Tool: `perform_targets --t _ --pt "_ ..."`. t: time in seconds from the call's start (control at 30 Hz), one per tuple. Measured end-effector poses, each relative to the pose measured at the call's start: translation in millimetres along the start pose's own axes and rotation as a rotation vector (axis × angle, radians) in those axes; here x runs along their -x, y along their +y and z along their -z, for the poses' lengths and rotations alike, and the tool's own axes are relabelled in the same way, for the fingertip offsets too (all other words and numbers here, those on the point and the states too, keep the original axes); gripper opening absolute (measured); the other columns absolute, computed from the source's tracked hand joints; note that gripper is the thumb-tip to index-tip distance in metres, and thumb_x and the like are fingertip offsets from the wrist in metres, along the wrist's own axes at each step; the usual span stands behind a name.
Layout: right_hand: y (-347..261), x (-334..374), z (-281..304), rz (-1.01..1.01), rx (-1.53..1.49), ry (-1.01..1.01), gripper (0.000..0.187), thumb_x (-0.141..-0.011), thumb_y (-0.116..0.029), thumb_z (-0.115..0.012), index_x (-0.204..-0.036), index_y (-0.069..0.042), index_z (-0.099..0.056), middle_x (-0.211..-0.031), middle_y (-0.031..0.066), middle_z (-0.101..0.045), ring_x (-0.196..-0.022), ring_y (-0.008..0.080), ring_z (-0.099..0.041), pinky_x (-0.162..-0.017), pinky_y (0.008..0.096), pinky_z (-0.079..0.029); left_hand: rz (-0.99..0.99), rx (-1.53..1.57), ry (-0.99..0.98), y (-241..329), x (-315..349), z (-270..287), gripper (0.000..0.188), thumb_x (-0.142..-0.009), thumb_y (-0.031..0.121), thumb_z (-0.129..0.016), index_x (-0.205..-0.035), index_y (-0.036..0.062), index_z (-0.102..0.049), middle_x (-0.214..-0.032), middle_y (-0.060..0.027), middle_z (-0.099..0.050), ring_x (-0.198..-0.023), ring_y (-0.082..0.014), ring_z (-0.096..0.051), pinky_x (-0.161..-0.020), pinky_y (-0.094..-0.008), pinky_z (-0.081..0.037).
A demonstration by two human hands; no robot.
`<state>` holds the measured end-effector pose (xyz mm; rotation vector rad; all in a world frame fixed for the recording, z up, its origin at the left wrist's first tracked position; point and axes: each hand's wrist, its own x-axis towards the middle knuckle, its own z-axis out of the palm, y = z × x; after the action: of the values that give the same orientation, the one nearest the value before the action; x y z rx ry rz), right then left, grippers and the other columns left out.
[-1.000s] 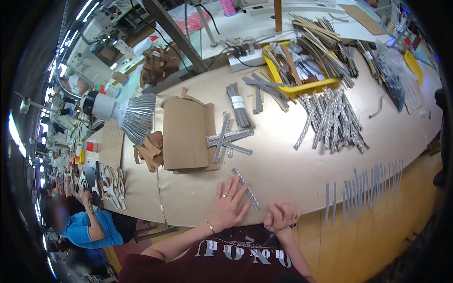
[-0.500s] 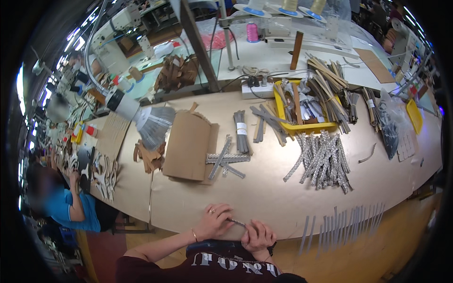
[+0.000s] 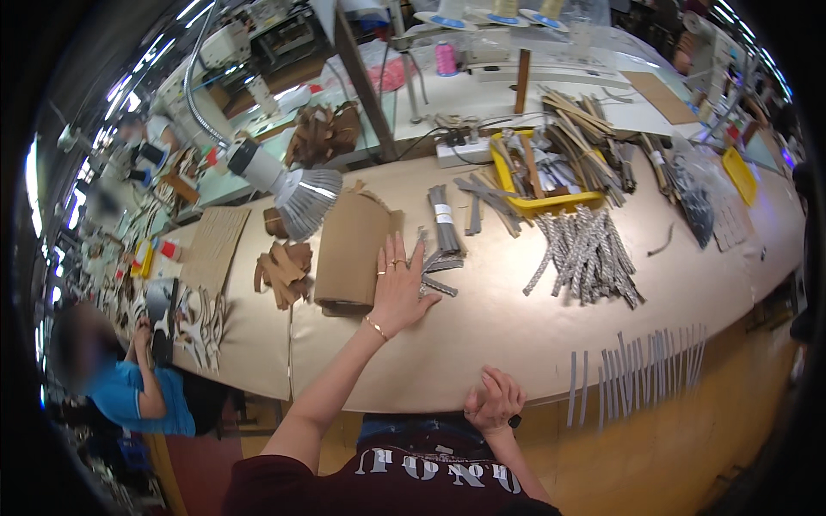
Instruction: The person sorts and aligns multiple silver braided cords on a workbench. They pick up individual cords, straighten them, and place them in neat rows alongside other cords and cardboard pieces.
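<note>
My left hand [image 3: 400, 288] reaches forward over the table with its fingers stretched out and spread. It lies on or just above a few grey braided strips [image 3: 440, 288], partly hiding them, right beside the brown cardboard [image 3: 351, 249]. A bundle of plain grey strips [image 3: 443, 225] with a white band stands just past those fingers. Close to the front table edge, my right hand [image 3: 496, 400] is curled closed. Whatever may be inside its fingers is hidden.
A large heap of braided strips [image 3: 589, 258] lies right of centre, below a yellow tray [image 3: 551, 203]. Separate grey strips [image 3: 641, 370] line the front edge at right. A lamp [image 3: 301, 193] hangs low beside brown scraps [image 3: 284, 273]. Another person [image 3: 142, 391] works at left.
My left hand has moved from the front edge, away from my right hand, forward to the small group of braided strips. The thin strip between both hands no longer shows there.
</note>
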<state>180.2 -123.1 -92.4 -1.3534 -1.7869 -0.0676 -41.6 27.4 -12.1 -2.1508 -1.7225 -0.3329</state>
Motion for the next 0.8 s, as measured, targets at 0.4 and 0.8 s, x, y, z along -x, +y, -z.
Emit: perform_targets --t 0.4,0.8 --pt "-2.7 -7.3 4.9 0.015 0.061 -0.040 0.036 -0.083 -0.034 -0.057 -0.112 -0.014 -0.061 -0.105 0.0020 -0.066 -0.093 0.0233 -0.061 -0.083 0.0389 -0.040 0.079 0.222 -0.412 23.3 -15.0 -5.2 0.067 -0.085 -0.002 -0.052 -0.147 -0.0017 -0.029 -0.102 -0.0203 -0.061 -0.083 -0.0325 -0.066 -0.077 -0.0421 -0.052" --pt "-11.5 -15.7 9.7 -0.079 0.087 -0.113 0.033 -0.076 -0.025 -0.066 -0.107 -0.015 -0.064 -0.105 0.0033 -0.063 -0.098 0.0259 -0.059 -0.086 0.0418 -0.040 0.640 1.455 0.062 33.8 23.5 14.5 0.034 -0.085 -0.004 -0.059 -0.117 0.0026 -0.054 -0.090 -0.0042 -0.055 -0.074 -0.0105 -0.053 -0.066 -0.0265 -0.046"
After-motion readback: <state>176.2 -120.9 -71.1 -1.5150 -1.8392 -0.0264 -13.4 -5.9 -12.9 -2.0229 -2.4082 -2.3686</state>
